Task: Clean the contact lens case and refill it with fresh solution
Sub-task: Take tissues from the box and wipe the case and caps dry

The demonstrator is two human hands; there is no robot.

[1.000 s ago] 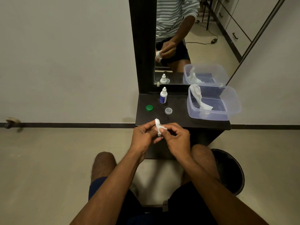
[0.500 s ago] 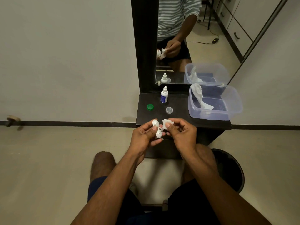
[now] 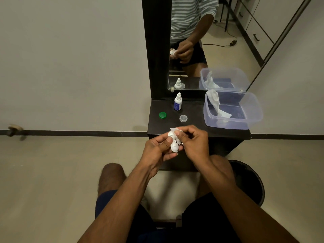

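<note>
While the left hand (image 3: 158,149) grips the white lens case (image 3: 174,145) between thumb and curled fingers, the right hand (image 3: 193,143) pinches a scrap of white tissue (image 3: 173,130) against the case's far end. Both are held in the air just off the near edge of the dark bench (image 3: 192,127), above the knees.

The case looks like small, light, hard plastic; it should take a firm squeeze without harm, but it is smooth and likely damp, so it could twist or slip out. My guess is that the safest hold is across its narrow middle or by the rim of the cup not being wiped, leaving the other cup free. The tissue is soft and thin and will tear if it is dragged hard while wet.

Farther out on the bench lie a green cap (image 3: 162,115) to the left and a clear cap (image 3: 183,118) beside it, both off the case. Behind them stands the small solution bottle (image 3: 178,102). To the right sits a clear plastic box (image 3: 252,118) with more tissue in it.
</note>
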